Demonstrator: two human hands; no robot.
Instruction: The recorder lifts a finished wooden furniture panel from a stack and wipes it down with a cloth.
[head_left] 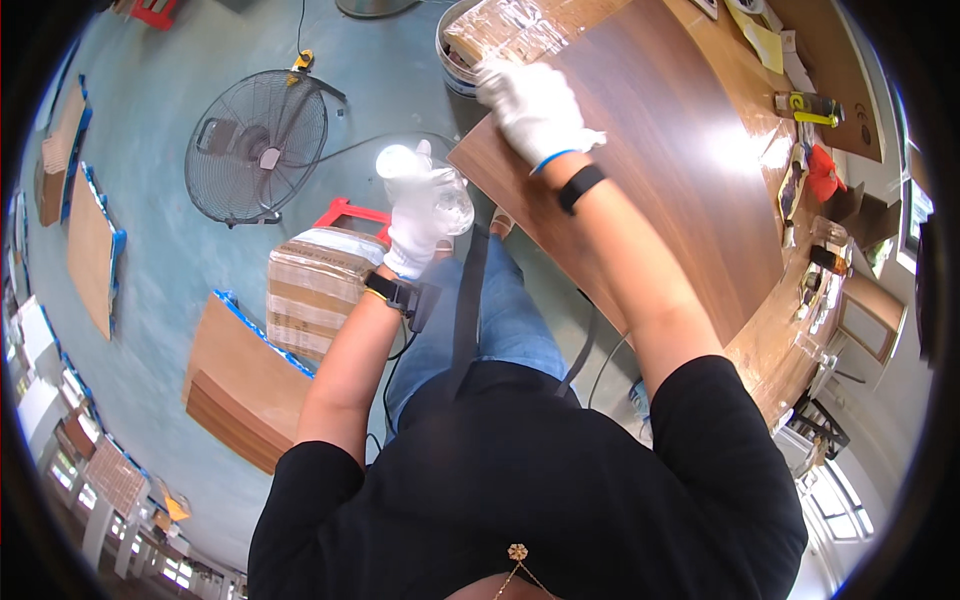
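My left hand [418, 222], in a white glove, is closed round a clear plastic bottle [457, 208]. A round white end [398, 162] shows beyond the fingers; whether it is the bottle's top I cannot tell. This hand is held above the floor, left of the board. My right hand [530, 112], also white-gloved, is over the far left edge of a large brown wood-grain board [660, 160] with a shiny surface. Its fingers are curled and slightly blurred, and what they hold, if anything, is hidden. The board lies on a workbench [765, 370].
A bucket [455, 70] stands by the board's far corner. On the left are a black floor fan [257, 147], a taped carton [325, 285], a red stool [352, 217] and leaning panels [240, 375]. A bottle [808, 106] and tools line the bench's right side. Cables trail near my legs.
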